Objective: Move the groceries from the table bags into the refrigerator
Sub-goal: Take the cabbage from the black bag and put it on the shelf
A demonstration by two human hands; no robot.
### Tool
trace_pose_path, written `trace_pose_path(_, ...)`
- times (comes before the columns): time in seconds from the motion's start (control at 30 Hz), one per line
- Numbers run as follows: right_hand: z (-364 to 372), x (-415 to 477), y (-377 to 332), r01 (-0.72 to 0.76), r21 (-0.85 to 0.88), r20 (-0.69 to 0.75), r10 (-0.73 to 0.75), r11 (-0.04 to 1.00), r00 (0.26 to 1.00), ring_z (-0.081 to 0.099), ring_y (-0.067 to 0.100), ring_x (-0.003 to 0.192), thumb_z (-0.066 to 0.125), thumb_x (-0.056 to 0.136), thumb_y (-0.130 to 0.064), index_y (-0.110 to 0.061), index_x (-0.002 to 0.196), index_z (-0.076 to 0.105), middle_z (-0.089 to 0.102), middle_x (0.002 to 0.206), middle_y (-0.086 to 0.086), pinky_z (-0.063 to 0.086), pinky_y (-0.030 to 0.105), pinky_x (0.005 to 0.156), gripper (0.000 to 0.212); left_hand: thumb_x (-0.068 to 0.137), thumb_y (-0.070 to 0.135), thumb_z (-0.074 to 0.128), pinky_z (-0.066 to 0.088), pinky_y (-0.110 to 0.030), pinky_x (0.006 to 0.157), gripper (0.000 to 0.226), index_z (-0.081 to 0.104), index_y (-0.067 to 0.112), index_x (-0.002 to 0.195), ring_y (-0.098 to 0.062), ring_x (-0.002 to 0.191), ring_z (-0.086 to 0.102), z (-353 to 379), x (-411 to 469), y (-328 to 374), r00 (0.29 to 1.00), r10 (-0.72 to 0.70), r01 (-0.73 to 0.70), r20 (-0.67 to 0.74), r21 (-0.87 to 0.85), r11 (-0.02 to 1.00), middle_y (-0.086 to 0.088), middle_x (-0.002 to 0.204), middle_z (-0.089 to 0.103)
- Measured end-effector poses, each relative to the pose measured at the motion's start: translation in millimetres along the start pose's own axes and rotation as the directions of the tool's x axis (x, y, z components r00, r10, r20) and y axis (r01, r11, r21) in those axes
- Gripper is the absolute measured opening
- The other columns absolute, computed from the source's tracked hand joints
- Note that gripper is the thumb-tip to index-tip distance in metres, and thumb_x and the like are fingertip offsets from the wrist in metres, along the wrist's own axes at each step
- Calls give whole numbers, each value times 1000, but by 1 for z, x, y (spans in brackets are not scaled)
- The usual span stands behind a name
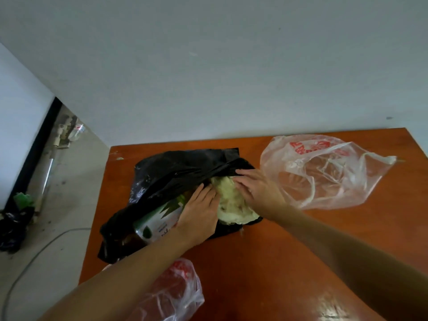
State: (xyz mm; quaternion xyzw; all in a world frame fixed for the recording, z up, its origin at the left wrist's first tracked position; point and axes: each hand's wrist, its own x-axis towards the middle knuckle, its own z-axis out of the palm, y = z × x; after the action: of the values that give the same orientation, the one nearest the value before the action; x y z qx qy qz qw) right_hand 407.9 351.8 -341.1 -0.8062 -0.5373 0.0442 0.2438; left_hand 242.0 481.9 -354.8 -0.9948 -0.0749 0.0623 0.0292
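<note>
A black plastic bag (176, 172) lies open on the orange-brown table (266, 251). A pale green cabbage (231, 202) sits in its mouth. My left hand (199, 212) holds the cabbage's left side, fingers curved against it. My right hand (254, 188) lies over the top right of the cabbage, fingers spread and bent round it. A white and green carton (159, 218) lies in the bag just left of my left hand, partly hidden by the wrist.
A clear bag with red print (324, 172) lies crumpled at the table's right. Another clear bag with red print (178, 295) sits at the near edge under my left forearm. The floor at left holds a grey cable (34, 258) and dark clutter (14, 225).
</note>
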Motion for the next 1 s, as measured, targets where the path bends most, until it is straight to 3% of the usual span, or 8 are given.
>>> trace_pose_path(0.13,-4,-55,17,-46,47,-182,54,998,982,62,19,106,52,94,-34,-13,90,72,64,122,3,52,29,76,29,87,19,47,45,-41,104,47,54,7,132,-25,128,47,11,-23,21,982,105,-153,-157,-334,930,-10,140,50)
trace_pose_path(0.37,-6,-121,31,-142,106,-120,154,984,981,57,18,110,54,90,-51,-16,70,59,57,125,1,51,27,64,40,95,19,41,53,-28,73,35,56,6,124,-18,101,54,-3,-7,55,959,49,-190,-279,-507,841,-5,110,56)
trace_pose_path(0.5,-15,-106,26,-294,222,-58,313,930,948,56,14,105,42,89,-66,-19,105,61,57,120,-6,49,29,74,52,101,28,32,48,-32,88,44,43,12,140,-17,115,45,-11,22,49,988,-93,10,-123,-550,835,-1,124,46)
trace_pose_path(0.6,-14,-67,38,-397,242,115,380,885,918,49,17,124,27,88,-71,-26,133,53,53,135,-4,44,37,94,68,103,30,32,35,-31,105,43,41,16,143,-17,128,37,-7,47,39,967,-254,221,31,-601,768,0,138,43)
trace_pose_path(0.7,-16,-37,53,-517,230,177,487,824,855,45,22,130,35,96,-57,-24,138,49,48,141,-3,40,37,97,55,103,37,32,32,-35,109,47,41,15,143,-20,133,37,-1,61,30,919,-324,389,225,-659,644,-3,145,41)
trace_pose_path(0.77,-19,-39,54,-553,189,67,551,812,832,41,21,133,42,99,-45,-20,139,47,43,146,-1,39,38,100,48,103,41,30,31,-37,111,49,38,16,145,-22,136,35,1,66,28,903,-301,430,307,-642,635,-4,147,39)
trace_pose_path(0.9,-14,-77,25,-214,150,-52,224,965,973,47,25,129,50,97,-40,-22,130,57,52,140,5,44,49,100,38,103,42,25,30,-41,111,49,35,21,146,-24,137,34,-2,77,26,864,-295,494,409,-574,653,-3,150,36)
trace_pose_path(1.0,-3,-107,18,-191,199,-3,195,961,981,44,27,132,41,101,-44,-24,133,55,49,143,11,44,49,101,41,103,44,26,30,-41,111,50,35,21,146,-24,138,33,-3,83,23,843,-298,524,447,-561,640,-2,151,35)
